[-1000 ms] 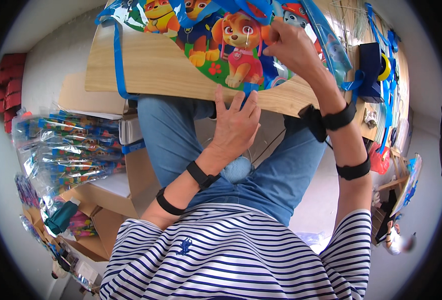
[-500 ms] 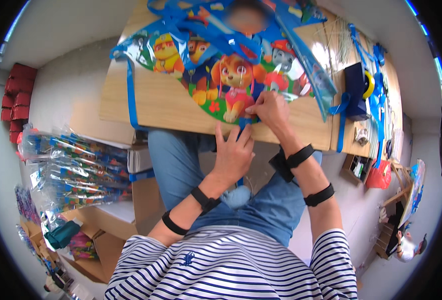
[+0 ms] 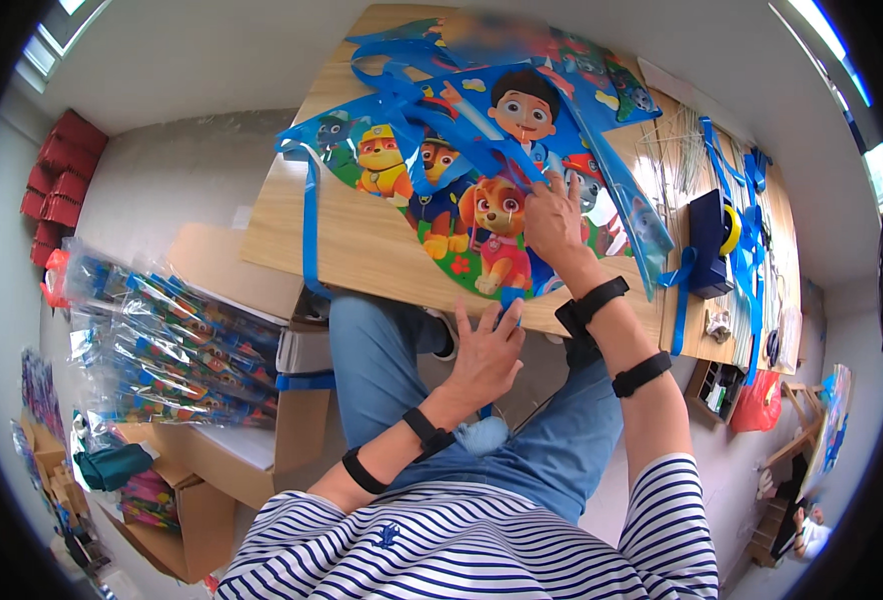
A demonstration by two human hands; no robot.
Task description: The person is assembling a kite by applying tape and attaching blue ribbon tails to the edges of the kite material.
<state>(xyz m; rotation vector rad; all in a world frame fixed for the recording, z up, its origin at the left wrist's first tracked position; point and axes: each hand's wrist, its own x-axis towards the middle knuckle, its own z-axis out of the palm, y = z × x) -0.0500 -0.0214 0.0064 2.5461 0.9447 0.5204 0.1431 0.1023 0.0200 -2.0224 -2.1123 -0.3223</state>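
Note:
A shiny plastic kite (image 3: 442, 235) printed with cartoon dogs and a cartoon boy lies on the wooden table, its rounded lower edge near the front. Blue ribbon (image 3: 392, 100) runs loosely across it. My right hand (image 3: 560, 228) rests over the kite's middle right, fingers extended beside the end of a blue strip; I see nothing gripped. At the table's front edge, my left hand (image 3: 487, 350) has its fingers spread, fingertips next to a short blue tab (image 3: 512, 296) at the kite's bottom. Whether they touch the tab is unclear.
A dark blue box with a yellow tape roll (image 3: 730, 230) stands on the right of the wooden table (image 3: 282, 235), near thin pale rods (image 3: 672, 150) and blue ribbons. At left, wrapped printed packs (image 3: 172, 340) lie over cardboard boxes (image 3: 202, 520). A red bag (image 3: 759, 402) sits at right.
My right hand has moved from the kite's bottom tip up onto its printed face, and its pinched fingers have opened out. My left hand stays by the front edge. The view has shifted.

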